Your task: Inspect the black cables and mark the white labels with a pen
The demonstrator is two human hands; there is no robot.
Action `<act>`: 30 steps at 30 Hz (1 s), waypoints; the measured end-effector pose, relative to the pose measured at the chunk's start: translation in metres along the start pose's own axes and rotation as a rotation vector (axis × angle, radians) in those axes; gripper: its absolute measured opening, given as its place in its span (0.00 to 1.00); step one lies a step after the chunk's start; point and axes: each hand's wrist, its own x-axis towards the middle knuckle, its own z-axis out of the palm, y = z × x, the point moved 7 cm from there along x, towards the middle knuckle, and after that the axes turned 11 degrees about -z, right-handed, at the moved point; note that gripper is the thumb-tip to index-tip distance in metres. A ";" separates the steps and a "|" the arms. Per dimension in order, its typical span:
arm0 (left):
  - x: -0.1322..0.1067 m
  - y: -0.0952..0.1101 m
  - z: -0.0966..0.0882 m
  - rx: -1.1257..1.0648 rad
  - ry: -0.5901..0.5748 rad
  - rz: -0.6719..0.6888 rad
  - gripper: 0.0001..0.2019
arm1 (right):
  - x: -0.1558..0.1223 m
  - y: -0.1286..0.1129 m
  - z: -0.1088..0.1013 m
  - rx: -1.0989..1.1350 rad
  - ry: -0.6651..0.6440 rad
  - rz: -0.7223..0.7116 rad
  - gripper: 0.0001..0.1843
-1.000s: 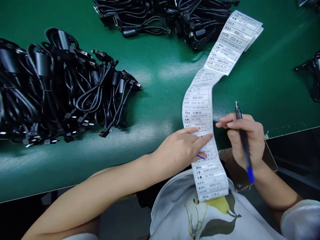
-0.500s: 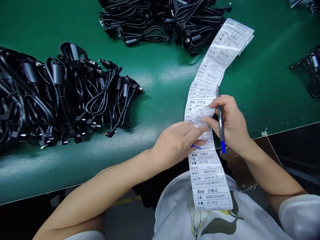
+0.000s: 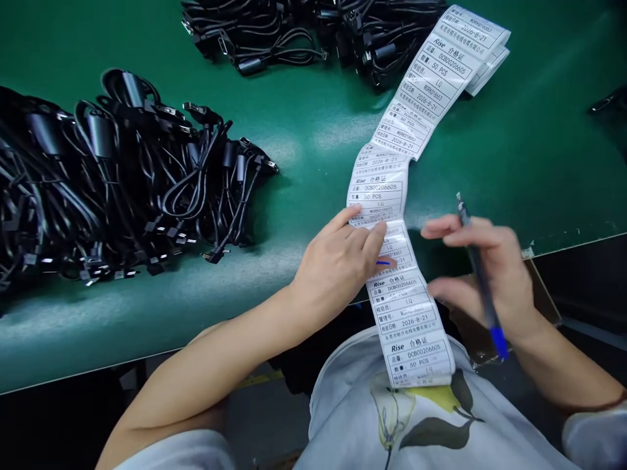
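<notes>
A long strip of white printed labels (image 3: pixel 409 307) runs from the table down over my lap. My left hand (image 3: pixel 337 261) lies on its middle, fingertips pressing the paper and the other fingers curled under. A thin blue piece (image 3: pixel 385 262) pokes out from beneath these fingers; the rest is hidden. To the right of the strip, my right hand (image 3: pixel 499 274) is off the paper, thumb and fingers apart at the front. A dark ballpoint pen (image 3: pixel 480 281) with a blue end is held between its fingers, silver tip upward.
Bundled black cables (image 3: pixel 112 189) are heaped on the left of the green table (image 3: pixel 304 189). More cable bundles (image 3: pixel 274 39) lie at the back, beside the strip's folded far end. Another dark cable (image 3: pixel 607 104) is at the right edge. A brown box (image 3: pixel 543 294) sits below the table edge.
My right hand has let go of the strip and moved right and slightly down with the pen. My left hand stays on the strip, its index finger now stretched to the left edge.
</notes>
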 end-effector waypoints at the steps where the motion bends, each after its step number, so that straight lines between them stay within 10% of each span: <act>1: 0.000 -0.002 0.000 0.010 0.006 -0.008 0.19 | -0.007 -0.004 0.009 -0.030 -0.088 -0.057 0.30; 9: -0.003 -0.004 0.009 -0.095 -0.029 0.025 0.21 | -0.040 0.000 0.028 -0.248 -0.378 -0.215 0.23; 17: -0.001 -0.006 0.016 -0.207 -0.049 -0.124 0.28 | -0.001 0.013 -0.003 0.139 0.197 0.179 0.04; 30: 0.009 -0.006 0.020 -0.345 -0.074 -0.113 0.12 | 0.004 0.033 0.007 0.187 0.164 0.195 0.08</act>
